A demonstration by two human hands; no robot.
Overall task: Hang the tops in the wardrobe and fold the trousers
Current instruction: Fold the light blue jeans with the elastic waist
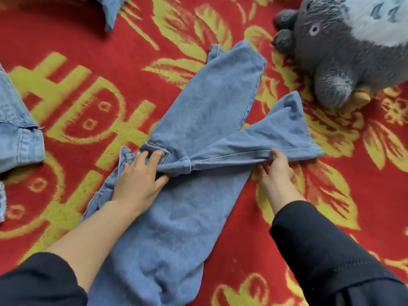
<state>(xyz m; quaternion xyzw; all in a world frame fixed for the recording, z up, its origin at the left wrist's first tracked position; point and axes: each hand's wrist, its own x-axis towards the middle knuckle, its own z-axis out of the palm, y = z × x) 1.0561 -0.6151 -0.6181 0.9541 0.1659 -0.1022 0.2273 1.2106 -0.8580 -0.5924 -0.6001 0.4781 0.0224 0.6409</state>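
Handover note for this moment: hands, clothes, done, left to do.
Left hand presses flat on the jeans near the waistband.
Right hand pinches one leg's seam, drawn out rightward.
The jeans lie on the red blanket, legs splayed, no fold finished.
Another denim garment lies at the left edge, a denim piece at top left, a plush toy at top right.
Left: finish folding; no wardrobe in view.

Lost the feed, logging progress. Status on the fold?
Left hand flat on jeans. Right hand pinches folded leg at seam. Plush toy beside far end, not blocking.
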